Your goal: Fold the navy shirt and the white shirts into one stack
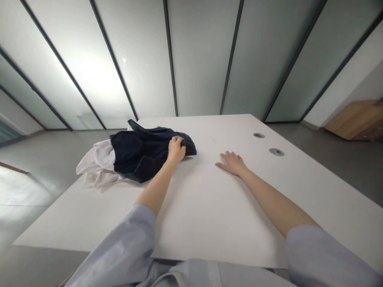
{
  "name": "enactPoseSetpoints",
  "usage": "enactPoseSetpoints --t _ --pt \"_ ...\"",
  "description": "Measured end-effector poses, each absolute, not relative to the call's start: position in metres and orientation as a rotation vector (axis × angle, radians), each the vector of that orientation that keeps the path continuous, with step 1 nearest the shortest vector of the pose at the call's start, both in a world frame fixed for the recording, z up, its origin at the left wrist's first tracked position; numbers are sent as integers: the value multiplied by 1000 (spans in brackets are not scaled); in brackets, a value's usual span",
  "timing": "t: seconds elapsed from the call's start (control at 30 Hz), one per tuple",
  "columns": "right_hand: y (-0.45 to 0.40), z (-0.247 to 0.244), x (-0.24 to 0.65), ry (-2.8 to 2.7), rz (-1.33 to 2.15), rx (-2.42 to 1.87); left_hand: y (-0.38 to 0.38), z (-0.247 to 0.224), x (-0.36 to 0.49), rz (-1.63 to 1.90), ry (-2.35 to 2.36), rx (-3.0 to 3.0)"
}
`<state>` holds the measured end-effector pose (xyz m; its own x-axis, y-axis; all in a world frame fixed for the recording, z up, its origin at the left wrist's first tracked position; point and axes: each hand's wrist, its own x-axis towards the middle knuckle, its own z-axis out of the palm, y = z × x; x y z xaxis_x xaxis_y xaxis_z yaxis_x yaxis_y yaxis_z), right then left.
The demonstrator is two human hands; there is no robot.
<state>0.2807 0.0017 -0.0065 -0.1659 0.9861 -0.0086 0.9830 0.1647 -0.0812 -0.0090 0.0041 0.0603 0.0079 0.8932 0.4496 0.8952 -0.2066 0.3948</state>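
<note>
A crumpled dark navy garment (140, 147) lies on the left part of the white table (203, 223). My left hand (176, 149) is closed on its right end, the fingers curled into the cloth. Past the navy cloth's left side, a whitish garment (100, 163) lies bunched, partly over the table's left edge; how far it runs under the dark one is hidden. My right hand (233, 163) rests palm down on the tabletop, fingers spread, to the right of the clothes and apart from them. It holds nothing.
Two round cable holes sit in the table's right side: an uncovered-looking one (259, 135) and a grey-capped one (276, 152). Frosted glass panels (197, 59) with dark frames stand behind the table. A wooden piece of furniture (356, 119) is on the floor at the far right.
</note>
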Motion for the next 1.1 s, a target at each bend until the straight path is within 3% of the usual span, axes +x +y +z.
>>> enactPoseSetpoints --t 0.13,0.23,0.47,0.63,0.77,0.9,1.1 --pt "4 -6 282 -2287 118 -1962 -5 22 30 -546 -2099 -2458" --pt "5 -6 283 -2208 122 -1876 -12 11 34 -452 -2014 -2562" --pt "0 3 274 -2082 -43 -1568 -24 24 35 -719 -1672 -3298" --pt "-9 10 267 -2310 -45 -1316 -33 28 46 -1049 -1480 -3886" --pt "-9 6 261 -2557 136 -1316 -30 21 45 -1130 -1689 -3445" --pt "-4 2 263 -2447 135 -1706 -19 13 35 -1049 -1749 -2911" --pt "11 2 283 -2123 203 -2177 -14 13 22 -1133 -1737 -2578"
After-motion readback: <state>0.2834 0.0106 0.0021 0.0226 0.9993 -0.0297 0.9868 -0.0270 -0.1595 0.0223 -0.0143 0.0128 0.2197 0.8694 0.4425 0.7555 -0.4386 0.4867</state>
